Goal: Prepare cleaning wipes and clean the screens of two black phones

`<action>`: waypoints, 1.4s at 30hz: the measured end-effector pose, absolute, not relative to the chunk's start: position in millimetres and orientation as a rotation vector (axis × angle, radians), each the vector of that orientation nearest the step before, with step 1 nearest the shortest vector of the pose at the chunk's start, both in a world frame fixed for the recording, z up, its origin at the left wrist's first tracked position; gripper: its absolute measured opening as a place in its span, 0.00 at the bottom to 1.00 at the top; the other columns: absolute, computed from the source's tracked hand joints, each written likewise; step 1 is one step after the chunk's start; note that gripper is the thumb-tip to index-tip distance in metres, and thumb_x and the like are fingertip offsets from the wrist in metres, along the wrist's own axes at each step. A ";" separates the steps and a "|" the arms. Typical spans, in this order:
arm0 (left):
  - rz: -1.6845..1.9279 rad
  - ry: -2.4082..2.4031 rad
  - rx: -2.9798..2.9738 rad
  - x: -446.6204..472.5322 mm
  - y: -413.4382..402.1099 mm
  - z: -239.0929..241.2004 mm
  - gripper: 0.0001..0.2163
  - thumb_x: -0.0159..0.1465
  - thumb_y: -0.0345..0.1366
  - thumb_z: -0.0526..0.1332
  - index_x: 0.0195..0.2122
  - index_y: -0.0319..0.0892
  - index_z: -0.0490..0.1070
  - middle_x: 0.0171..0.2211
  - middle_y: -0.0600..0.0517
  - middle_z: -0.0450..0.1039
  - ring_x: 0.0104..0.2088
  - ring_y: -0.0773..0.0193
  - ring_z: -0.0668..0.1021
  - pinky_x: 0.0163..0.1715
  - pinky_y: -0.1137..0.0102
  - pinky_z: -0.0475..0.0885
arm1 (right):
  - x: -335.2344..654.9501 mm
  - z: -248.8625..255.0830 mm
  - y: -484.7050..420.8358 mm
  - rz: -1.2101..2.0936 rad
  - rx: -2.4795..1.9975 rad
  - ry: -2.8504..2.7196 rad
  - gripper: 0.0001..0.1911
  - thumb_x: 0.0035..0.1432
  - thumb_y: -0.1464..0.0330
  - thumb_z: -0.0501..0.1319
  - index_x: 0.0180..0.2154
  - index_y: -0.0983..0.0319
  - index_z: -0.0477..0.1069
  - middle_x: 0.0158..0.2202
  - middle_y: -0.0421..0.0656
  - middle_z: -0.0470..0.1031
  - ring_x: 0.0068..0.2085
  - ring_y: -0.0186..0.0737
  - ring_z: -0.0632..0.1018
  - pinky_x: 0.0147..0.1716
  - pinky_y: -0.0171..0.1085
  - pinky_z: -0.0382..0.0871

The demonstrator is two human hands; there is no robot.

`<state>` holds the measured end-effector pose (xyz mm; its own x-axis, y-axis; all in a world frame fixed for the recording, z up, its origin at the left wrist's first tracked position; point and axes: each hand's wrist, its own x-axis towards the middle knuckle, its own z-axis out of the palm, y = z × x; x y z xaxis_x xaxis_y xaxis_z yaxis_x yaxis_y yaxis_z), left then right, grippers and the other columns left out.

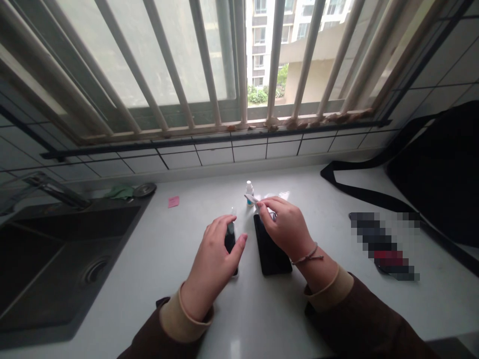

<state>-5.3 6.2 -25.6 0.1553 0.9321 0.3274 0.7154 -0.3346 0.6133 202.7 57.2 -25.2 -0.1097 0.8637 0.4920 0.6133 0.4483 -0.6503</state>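
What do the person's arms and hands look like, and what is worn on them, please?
The left hand and the right hand are bare, with no gloves, and no rings show. Each arm has a dark brown sleeve ending in a tan ribbed cuff at the wrist. A thin braided bracelet circles the right wrist.

Pale grey tabletop point(209, 309), sink point(56, 249) sunk in at left. Lying on it: black phone point(271, 257) at centre, smaller dark device point(229, 238) just left, white bottle point(249, 188) beyond, pink slip point(173, 201) farther left, black bag point(441, 169) far right.
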 end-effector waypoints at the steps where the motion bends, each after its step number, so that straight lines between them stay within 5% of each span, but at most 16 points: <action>1: 0.978 1.546 2.059 -4.8 5.4 -24.1 0.19 0.73 0.44 0.64 0.62 0.44 0.72 0.61 0.42 0.76 0.63 0.49 0.77 0.66 0.53 0.70 | 200.5 -21.4 53.1 0.449 -1.182 -1.802 0.17 0.76 0.63 0.56 0.44 0.59 0.83 0.46 0.48 0.85 0.49 0.48 0.84 0.55 0.45 0.75; 13: 1.075 1.216 1.453 -3.2 6.7 -25.5 0.22 0.68 0.46 0.70 0.60 0.43 0.78 0.58 0.42 0.82 0.57 0.47 0.84 0.60 0.55 0.77 | 184.6 -35.9 48.0 1.402 -0.827 -1.383 0.17 0.70 0.55 0.65 0.50 0.60 0.81 0.43 0.46 0.86 0.44 0.43 0.85 0.49 0.44 0.80; 17: 1.108 1.117 1.265 -4.0 11.8 -30.8 0.24 0.66 0.45 0.73 0.60 0.41 0.78 0.58 0.41 0.82 0.59 0.47 0.83 0.63 0.55 0.75 | 183.8 -39.5 50.0 1.436 -0.803 -1.357 0.16 0.67 0.57 0.70 0.50 0.59 0.79 0.45 0.46 0.85 0.47 0.43 0.85 0.51 0.44 0.80; 26: 1.044 1.181 1.323 -9.1 10.1 -31.7 0.20 0.74 0.51 0.62 0.56 0.44 0.83 0.50 0.44 0.84 0.44 0.52 0.84 0.50 0.59 0.79 | 181.7 -38.3 48.9 1.147 -0.945 -1.618 0.16 0.59 0.60 0.76 0.45 0.59 0.80 0.44 0.45 0.82 0.43 0.43 0.83 0.42 0.41 0.81; 30: 1.077 1.167 1.241 -8.1 9.9 -32.4 0.18 0.72 0.50 0.66 0.52 0.42 0.85 0.46 0.45 0.85 0.43 0.52 0.84 0.46 0.63 0.79 | 181.3 -36.1 47.2 0.990 -0.984 -1.718 0.07 0.65 0.63 0.70 0.43 0.58 0.81 0.41 0.44 0.82 0.41 0.42 0.82 0.41 0.41 0.79; 42: 1.417 1.123 0.622 0.1 16.4 -22.0 0.20 0.52 0.47 0.80 0.38 0.40 0.80 0.34 0.51 0.80 0.33 0.64 0.78 0.30 0.73 0.75 | 175.2 -39.5 50.7 1.798 -0.953 -0.803 0.15 0.60 0.57 0.68 0.42 0.58 0.70 0.32 0.38 0.75 0.30 0.37 0.75 0.25 0.33 0.67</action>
<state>0.1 16.4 -22.0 -0.1931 0.9534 -0.2319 -0.4436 0.1259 0.8873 175.2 50.7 -39.5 -0.2789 0.9229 -0.2655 -0.4182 -0.3656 -0.8315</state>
